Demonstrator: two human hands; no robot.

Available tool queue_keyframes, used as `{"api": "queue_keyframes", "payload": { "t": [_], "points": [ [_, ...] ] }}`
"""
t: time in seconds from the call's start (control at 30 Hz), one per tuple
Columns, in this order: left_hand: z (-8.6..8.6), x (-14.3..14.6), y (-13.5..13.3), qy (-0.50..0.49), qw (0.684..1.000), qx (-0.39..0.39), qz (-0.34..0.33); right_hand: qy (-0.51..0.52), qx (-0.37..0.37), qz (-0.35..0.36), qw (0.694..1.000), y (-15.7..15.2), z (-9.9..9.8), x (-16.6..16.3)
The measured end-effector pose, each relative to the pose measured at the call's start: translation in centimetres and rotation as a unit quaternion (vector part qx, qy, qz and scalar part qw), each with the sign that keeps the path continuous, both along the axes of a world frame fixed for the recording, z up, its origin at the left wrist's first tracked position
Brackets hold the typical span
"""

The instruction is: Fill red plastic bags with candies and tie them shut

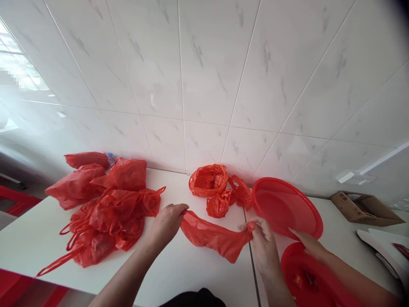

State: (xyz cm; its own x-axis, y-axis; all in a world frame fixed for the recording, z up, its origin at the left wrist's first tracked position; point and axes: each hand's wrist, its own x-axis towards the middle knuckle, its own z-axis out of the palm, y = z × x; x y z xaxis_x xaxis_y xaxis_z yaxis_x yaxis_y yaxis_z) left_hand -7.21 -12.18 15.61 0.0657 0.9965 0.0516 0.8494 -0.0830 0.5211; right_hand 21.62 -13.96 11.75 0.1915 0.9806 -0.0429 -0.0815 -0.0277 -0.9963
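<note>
A red plastic bag [214, 236] is stretched between my two hands above the white table. My left hand [169, 219] is closed on the bag's left end in a pinch. My right hand [263, 241] grips a bunched part of the bag's other end. Just beyond it on the table lie an opened-out red bag [200, 187], a crumpled red bag [219, 204] and another loose red bag [243, 194] near the wall.
Several filled red bags [118, 209] are piled on the left. At right, a co-worker's hand [306, 243] reaches between a red mesh basket [287, 204] and a nearer red basin [287, 260] with small wrapped items inside. A cardboard box [364, 209] stands farther right, by the tiled wall [207, 85].
</note>
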Motion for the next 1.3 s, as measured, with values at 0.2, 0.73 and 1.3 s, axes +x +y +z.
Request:
{"api": "queue_keyframes", "payload": {
  "t": [0.2,0.73,1.3],
  "points": [
    [0.8,2.5,-1.2,-0.137,0.985,-0.030,-0.096,-0.003,-0.050,0.137,0.989,-0.5,0.4,-4.1],
    [-4.7,4.9,-0.5,-0.165,0.964,0.036,-0.206,-0.031,-0.115,0.262,0.958,3.7,-2.6,-8.1],
    [-9.0,4.9,1.8,-0.299,0.944,-0.140,-0.017,-0.175,-0.055,0.266,0.946,3.9,-4.7,-6.5]
  ]
}}
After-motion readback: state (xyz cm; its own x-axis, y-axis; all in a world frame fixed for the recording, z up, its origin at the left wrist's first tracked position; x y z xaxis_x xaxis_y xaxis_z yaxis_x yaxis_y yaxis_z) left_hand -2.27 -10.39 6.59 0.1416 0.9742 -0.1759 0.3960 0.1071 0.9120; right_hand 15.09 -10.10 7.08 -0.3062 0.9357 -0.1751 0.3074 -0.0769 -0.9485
